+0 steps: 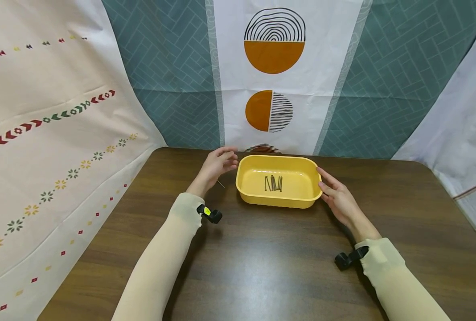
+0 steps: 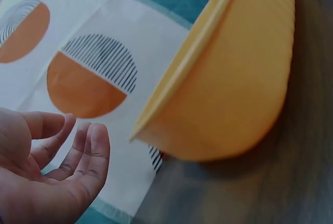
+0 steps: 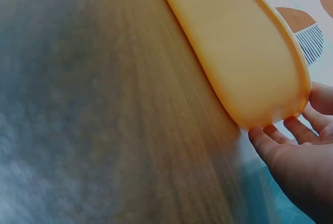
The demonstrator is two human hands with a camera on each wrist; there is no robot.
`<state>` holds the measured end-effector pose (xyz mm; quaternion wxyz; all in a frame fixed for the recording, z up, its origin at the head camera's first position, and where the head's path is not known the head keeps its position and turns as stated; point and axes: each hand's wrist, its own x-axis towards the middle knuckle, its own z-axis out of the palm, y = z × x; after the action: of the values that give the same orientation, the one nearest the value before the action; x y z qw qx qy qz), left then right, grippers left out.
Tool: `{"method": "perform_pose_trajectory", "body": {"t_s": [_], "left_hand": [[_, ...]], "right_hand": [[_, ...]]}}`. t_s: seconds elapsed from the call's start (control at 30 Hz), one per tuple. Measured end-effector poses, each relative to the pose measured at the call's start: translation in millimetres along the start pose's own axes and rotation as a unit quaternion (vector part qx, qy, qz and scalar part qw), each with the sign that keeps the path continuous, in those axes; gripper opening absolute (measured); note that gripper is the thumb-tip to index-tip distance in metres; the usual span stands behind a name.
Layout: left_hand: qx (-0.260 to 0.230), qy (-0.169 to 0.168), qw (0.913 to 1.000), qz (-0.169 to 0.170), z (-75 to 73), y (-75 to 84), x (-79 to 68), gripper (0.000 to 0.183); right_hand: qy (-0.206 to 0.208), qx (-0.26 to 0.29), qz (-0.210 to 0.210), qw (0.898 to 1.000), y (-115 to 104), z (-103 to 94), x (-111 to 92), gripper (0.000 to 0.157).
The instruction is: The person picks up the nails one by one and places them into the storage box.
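A yellow plastic tray stands near the table's back edge. Inside it lie several slender dark pieces like nails or screws, too small to tell which. My right hand holds the tray's right end, fingertips against the outer wall and one finger at the rim, also seen in the right wrist view. To the left of the tray, my left hand hovers just apart from it with loosely bent fingers. In the left wrist view that hand shows nothing between its fingers.
A thin pale rod shows below the left hand; whether it lies on the table cannot be told. The brown wooden table stretches toward me. Patterned cloth hangs right behind its back edge, with more cloth at both sides.
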<state>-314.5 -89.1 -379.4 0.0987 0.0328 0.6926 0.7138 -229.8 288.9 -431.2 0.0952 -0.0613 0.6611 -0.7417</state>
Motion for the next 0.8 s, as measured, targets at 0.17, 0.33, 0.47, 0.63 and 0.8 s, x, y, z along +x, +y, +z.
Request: {"method": "perform_pose_trajectory", "body": {"t_s": [0.17,0.33,0.47,0.63,0.8], "left_hand": [[0.011,0.004,0.9999,-0.012,-19.9,-8.9,-9.5,0.037],[0.026,0.012,0.9994,-0.022,-43.0,-18.9,-17.0,0.041],[0.030,0.020,0.9990,-0.026,-57.8,-22.5,-22.2,0.042],[0.047,0.029,0.9972,-0.050,-67.1,-24.2,-26.6,0.043],[0.069,0.015,0.9943,-0.080,-71.2,-27.5,-28.3,0.044]], "right_hand": [[-0.001,-0.003,0.000,1.000,0,0.8,1,0.062],[-0.001,-0.002,-0.001,1.000,-1,1.2,0,0.063],[0.000,-0.012,0.002,1.000,-2,1.0,-1,0.063],[0.002,-0.014,0.003,1.000,-2,0.5,-1,0.062],[0.002,-0.008,0.003,1.000,-1,-0.2,-1,0.062]]}}
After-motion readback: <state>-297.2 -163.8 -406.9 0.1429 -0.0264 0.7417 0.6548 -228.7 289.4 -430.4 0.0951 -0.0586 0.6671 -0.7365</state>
